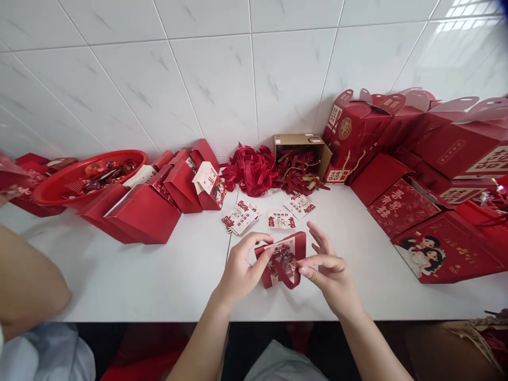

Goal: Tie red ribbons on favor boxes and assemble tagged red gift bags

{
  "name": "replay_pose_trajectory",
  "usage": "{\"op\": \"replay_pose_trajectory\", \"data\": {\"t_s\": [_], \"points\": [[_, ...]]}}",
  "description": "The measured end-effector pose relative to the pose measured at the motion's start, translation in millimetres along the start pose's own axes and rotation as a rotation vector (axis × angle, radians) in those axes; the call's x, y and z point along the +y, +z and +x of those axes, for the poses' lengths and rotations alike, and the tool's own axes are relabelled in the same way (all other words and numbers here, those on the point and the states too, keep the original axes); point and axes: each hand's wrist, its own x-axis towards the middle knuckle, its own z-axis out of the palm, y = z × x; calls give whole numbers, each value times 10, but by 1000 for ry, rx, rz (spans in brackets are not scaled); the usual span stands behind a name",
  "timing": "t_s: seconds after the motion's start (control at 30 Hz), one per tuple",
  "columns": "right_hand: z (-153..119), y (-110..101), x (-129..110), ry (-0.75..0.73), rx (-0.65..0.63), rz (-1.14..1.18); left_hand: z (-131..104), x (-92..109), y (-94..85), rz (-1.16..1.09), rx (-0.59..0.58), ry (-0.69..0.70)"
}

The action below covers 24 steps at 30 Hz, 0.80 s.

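My left hand [243, 264] grips a small red gift box [284, 251] by its left side, with the thumb on the printed front. The box is tilted toward me just above the white table. Between the thumb and forefinger of my right hand [331, 271] is a dark red ribbon [292, 283], which loops down across the box's front; the other right fingers are spread. Just beyond the box lie printed cards [281, 220], with more cards [241, 217] stacked to the left.
Loose red ribbons [254, 169] are heaped by a cardboard box [297, 139] at the wall. Red boxes [145, 214] and a red basin [137, 155] of wrapped sweets stand left, near another person's arm [29, 280]. Larger red boxes [448, 140] are stacked right.
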Motion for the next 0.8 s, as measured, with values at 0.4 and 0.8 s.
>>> {"op": "replay_pose_trajectory", "data": {"t_s": [0.4,0.8], "points": [[121,188,136,-120,36,-22,-183,-98,288,-158,151,-113],[182,197,176,-374,90,-287,-156,-71,258,-209,139,-104]]}}
